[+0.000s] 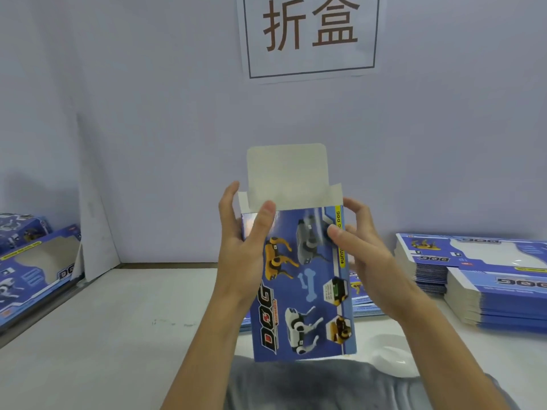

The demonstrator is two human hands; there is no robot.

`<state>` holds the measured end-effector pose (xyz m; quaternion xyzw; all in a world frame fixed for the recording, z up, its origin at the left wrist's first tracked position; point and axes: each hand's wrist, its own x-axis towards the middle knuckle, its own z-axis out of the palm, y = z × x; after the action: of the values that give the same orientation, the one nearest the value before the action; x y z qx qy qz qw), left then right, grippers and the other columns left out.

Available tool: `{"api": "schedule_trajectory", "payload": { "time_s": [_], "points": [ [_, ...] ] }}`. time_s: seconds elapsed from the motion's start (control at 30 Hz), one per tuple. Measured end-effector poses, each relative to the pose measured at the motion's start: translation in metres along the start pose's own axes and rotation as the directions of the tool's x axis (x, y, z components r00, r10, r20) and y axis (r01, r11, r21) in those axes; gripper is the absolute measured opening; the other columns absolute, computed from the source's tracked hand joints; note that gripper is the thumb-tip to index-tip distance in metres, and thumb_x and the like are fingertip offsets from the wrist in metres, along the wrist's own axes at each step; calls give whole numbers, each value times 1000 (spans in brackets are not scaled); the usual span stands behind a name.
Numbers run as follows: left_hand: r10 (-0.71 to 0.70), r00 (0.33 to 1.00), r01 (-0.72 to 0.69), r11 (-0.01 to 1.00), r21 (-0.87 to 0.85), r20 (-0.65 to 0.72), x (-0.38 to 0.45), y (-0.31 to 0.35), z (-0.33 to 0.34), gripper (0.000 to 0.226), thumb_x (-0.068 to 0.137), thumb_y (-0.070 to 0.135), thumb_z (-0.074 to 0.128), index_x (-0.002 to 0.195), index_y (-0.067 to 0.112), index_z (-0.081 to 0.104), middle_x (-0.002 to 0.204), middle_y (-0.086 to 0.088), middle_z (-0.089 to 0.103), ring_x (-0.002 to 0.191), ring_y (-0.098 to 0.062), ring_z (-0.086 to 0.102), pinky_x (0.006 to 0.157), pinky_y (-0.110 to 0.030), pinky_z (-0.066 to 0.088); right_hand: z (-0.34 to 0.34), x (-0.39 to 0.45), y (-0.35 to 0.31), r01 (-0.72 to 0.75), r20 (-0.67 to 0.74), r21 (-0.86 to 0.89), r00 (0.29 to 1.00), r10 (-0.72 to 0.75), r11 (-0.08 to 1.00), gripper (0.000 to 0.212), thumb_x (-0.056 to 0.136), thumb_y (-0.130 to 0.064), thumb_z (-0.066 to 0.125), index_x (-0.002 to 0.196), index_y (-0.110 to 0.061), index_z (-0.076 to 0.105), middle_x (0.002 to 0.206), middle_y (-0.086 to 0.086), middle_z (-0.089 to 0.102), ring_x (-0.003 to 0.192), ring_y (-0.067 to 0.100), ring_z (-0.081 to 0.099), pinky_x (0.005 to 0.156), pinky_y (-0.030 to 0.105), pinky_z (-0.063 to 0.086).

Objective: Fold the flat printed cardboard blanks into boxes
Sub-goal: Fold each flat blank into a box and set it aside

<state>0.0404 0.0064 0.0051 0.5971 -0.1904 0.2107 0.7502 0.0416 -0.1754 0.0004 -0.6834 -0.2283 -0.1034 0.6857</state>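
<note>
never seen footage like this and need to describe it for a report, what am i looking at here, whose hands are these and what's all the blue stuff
There is no machine here. This is one picture from a camera worn on a person's head, looking forward and down, so the arms coming in from the bottom are the wearer's own.

The left hand and right hand hold a blue printed box upright in the air, each gripping one side near the top. Its top flap stands open, showing plain grey card inside.

On the white table to the right lie stacks of flat blanks with the same print, waiting to be folded. At the far left sit finished boxes. The sign on the wall bears two large characters.
</note>
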Motion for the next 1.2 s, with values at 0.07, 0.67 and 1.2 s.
{"api": "schedule_trajectory", "payload": {
  "time_s": [0.07,0.67,1.2],
  "points": [
    [16,999,-18,999,48,28,-2,0,1,59,79,58,60,134,56,37,137,1,59,104,-22,72,82,-42,60,3,0,0,24,-61,4,998,-23,1000,53,79,-54,62,126,-40,44,114,11,64,101,19,70,97,52,53],
    [131,973,-89,973,213,-191,-4,0,18,52,75,63,60,112,27,52,75,11,63,61,-7,63,59,-24,54,17,0,-1,163,-131,29,979,-158,986,39,92,-38,58,131,-36,56,117,2,72,106,22,70,91,45,56],
    [49,998,-43,991,129,-46,-6,-1,17,19,100,18,40,108,23,56,94,-13,64,78,-20,68,63,-31,54,19,4,-10,43,-260,-19,965,-46,999,26,86,-32,47,95,-20,68,64,16,43,60,26,46,58,37,42]
  ]
}}
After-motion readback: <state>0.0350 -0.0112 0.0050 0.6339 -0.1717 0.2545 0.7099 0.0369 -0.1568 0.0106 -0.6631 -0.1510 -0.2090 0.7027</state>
